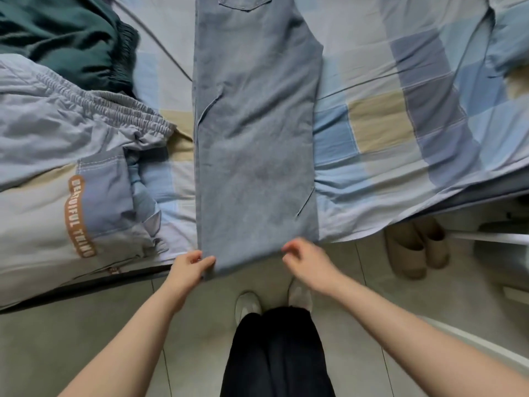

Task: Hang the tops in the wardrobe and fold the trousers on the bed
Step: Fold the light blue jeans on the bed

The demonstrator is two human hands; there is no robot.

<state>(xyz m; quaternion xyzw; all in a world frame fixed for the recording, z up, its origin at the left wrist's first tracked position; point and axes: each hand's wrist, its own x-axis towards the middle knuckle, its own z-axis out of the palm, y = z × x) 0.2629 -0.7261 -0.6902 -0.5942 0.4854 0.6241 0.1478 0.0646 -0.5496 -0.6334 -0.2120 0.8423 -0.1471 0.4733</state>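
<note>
Black trousers (276,353) and pale shoes (247,305) of the person stood nearest, on a floor (86,339) of light tiles. Above them the two hands were apart, one at each lower corner of the blue jeans (254,144). The left hand (190,266) pinched the left corner of the hem between the thumb and the fingers. The right hand (306,260) was blurred, with its fingers curled at the right corner of the hem; I cannot tell if it gripped the cloth or only touched it. The jeans lay flat and folded lengthwise, the legs together, along the middle of the bed (386,124). Their hem hung a little over the near edge, and a back pocket showed at the far end. The bed had a checked sheet of blue, grey and beige. To the left lay grey trousers (71,133) with an elastic waist and brown letters, and behind them dark green trousers (63,32). To the right, a pair of beige slippers (415,247) stood on the floor just beside the bed.
</note>
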